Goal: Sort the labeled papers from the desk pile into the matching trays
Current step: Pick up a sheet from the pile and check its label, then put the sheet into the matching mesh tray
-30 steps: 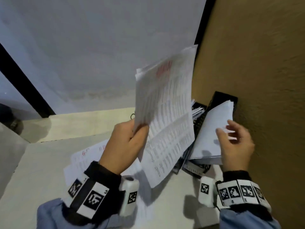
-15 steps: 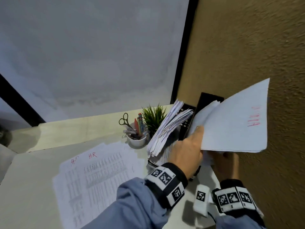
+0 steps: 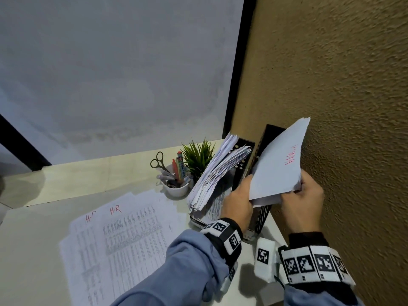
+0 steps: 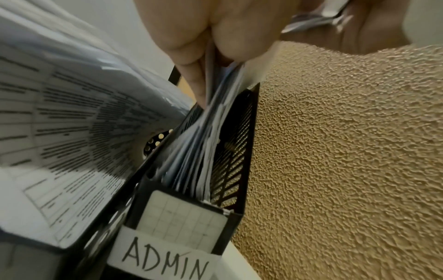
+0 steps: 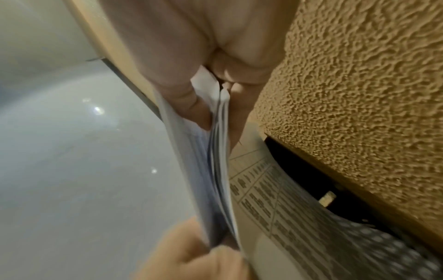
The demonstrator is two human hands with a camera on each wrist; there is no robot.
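A white sheet with red lettering point(image 3: 278, 164) stands tilted over the black mesh tray labelled ADMIN point(image 4: 233, 157), hard against the wall. My left hand point(image 3: 239, 200) pinches its lower left edge; my right hand point(image 3: 302, 199) grips its lower right corner together with several sheets point(image 5: 219, 144) standing in that tray. The ADMIN label point(image 4: 165, 262) shows on the tray's front. A second black tray point(image 3: 239, 164) to the left holds a thick leaning stack of papers point(image 3: 216, 171). The desk pile point(image 3: 123, 241), its top sheet marked H-R in red, lies flat at the left.
A white cup point(image 3: 176, 188) with scissors point(image 3: 157, 161) and pens stands behind the pile, beside a small green plant point(image 3: 197, 156). The rough tan wall point(image 3: 342, 107) runs close along the right of the trays. The desk's front right corner point(image 3: 249, 281) lies under my wrists.
The left hand carried the red-lettered sheet from above the desk pile rightward to the wall-side tray. The right hand, earlier on the tray's papers, now grips the sheet's lower right corner.
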